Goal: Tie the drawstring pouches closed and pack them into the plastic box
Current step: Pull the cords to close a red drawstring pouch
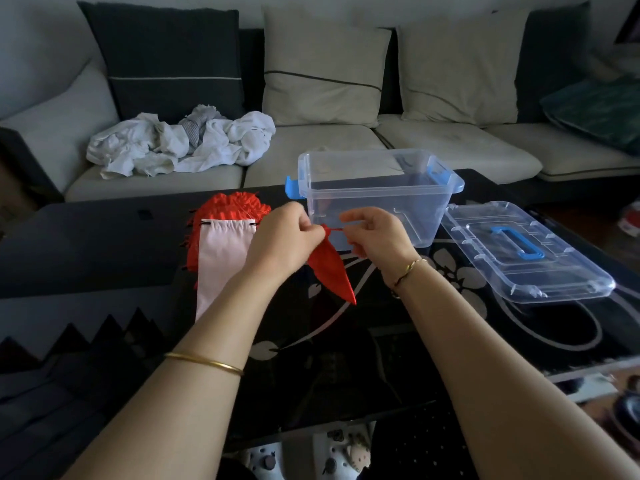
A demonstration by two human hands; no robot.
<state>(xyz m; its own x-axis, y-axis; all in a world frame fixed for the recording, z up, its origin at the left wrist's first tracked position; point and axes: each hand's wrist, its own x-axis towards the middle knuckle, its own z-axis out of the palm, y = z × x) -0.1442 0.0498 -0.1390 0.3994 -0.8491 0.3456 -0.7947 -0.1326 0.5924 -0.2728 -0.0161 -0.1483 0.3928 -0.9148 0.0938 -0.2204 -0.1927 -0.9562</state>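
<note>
Holding a red pouch [330, 268] just above the dark table [86, 244], we pinch its gathered neck in our left hand [284, 237], fingers curled tight on the cloth. Our right hand [375, 233] pinches the red drawstring [334, 229], which runs taut from the neck across the short gap between the two hands. The pouch hangs from the left hand with its bottom corner pointing toward us. Just behind our hands the clear plastic box [374, 199] stands open on the table, and its lid [526, 251] lies flat beside it on the right. To the left, a pale pouch [225, 258] rests on a heap of red pouches [228, 206]. Crumpled white cloth [180, 143] sits on the sofa [329, 147] beyond.
</note>
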